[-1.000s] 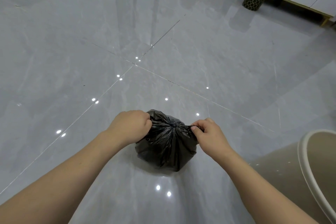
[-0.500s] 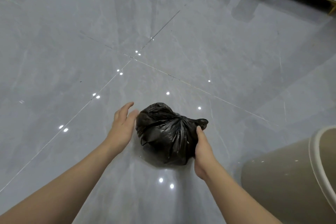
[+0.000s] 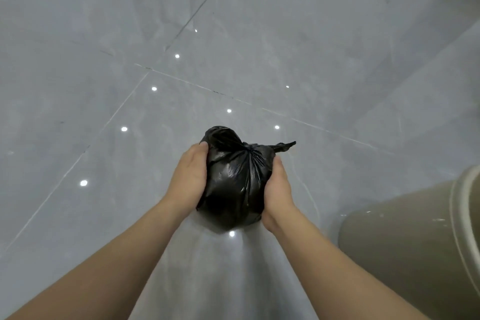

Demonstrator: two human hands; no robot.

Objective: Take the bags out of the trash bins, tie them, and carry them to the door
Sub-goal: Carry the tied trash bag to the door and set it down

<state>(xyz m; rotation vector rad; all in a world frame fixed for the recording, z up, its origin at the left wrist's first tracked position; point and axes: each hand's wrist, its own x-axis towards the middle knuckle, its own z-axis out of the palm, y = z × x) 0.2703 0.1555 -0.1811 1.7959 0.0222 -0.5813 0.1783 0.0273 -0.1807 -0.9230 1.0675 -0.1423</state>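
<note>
- Two bare arms reach forward from the bottom edge, over the shiny gray floor [image 3: 78, 60].
- The left hand [image 3: 188, 179] presses flat on the left side of the black bag [image 3: 235, 179]. Its fingers [image 3: 201, 149] are straight and lie along the plastic.
- The right hand [image 3: 278, 189] cups the right side of the bag. Its fingers go behind the bag, so I cannot tell how much they curl.
- The bag is tied. It sits between the two hands, right in front of the person. I cannot tell if it rests on the floor or is just above it.
- The knot [image 3: 248, 148] is on top of the bag, and a thin tail of plastic [image 3: 284, 145] sticks out to the right.
- A beige trash bin [image 3: 405, 236] is near the bag, on the right side.
- Farther away, thin tile lines [image 3: 197, 83] cross the floor, and small white light spots [image 3: 154, 88] shine on it.
</note>
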